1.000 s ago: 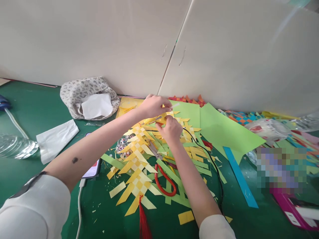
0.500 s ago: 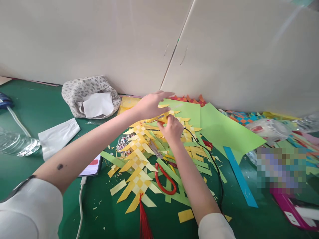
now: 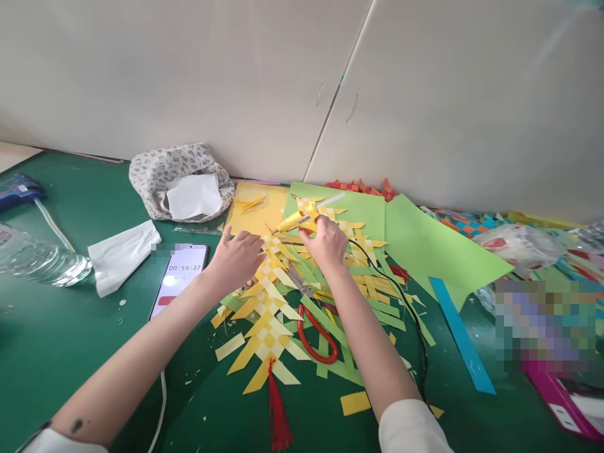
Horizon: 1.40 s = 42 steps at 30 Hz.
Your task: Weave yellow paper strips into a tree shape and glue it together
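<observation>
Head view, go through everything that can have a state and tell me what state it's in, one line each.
Right hand: closed on the glue gun.
Glue gun: held, nozzle pointing left, black cord attached.
Left hand: fingers spread, resting on the woven fish.
Woven fish: flat on the table, red tassel at its tail.
Phone: screen lit, timer reading 00:59:37.
Scissors: lying among green strips.
Bottle: on its side.

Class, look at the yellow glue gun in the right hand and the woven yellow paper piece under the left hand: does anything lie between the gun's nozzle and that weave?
Nothing visible does. The right hand grips the glue gun, its nozzle just above the woven yellow piece, which the left hand presses flat. The scissors lie nearer the person, off that path.
</observation>
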### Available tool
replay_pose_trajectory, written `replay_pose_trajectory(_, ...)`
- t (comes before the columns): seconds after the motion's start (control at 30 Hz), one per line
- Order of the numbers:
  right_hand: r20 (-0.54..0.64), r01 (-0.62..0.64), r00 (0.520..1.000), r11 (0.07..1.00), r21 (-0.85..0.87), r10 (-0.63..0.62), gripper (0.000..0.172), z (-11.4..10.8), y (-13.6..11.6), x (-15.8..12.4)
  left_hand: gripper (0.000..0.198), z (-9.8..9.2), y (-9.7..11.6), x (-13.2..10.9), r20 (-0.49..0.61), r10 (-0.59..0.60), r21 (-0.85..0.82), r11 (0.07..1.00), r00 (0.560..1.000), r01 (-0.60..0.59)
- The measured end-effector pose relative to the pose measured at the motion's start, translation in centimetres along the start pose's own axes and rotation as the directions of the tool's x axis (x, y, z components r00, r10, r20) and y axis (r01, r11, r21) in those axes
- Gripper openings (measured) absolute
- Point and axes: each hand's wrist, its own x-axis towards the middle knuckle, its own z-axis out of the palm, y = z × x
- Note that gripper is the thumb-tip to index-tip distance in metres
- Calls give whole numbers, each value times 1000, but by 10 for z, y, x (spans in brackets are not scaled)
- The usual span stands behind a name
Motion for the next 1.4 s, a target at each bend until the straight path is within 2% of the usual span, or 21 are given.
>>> replay_pose_trajectory(0.3,20,10,1000,1000,13,-10,32,1,2,0,36,9,10,0,7,-2,-11,1000,1000,2)
replay_pose_trajectory(0.43,-17,-3,1000,1000,-1,3,31,1,3,0,36,13,10,1,9,5,-11,1000,1000,-4)
replay_pose_trajectory(1.4,79,70,994,996,58,-74,31,-2,-4,3,33,9,10,3,43,13,-17,1000,999,-13)
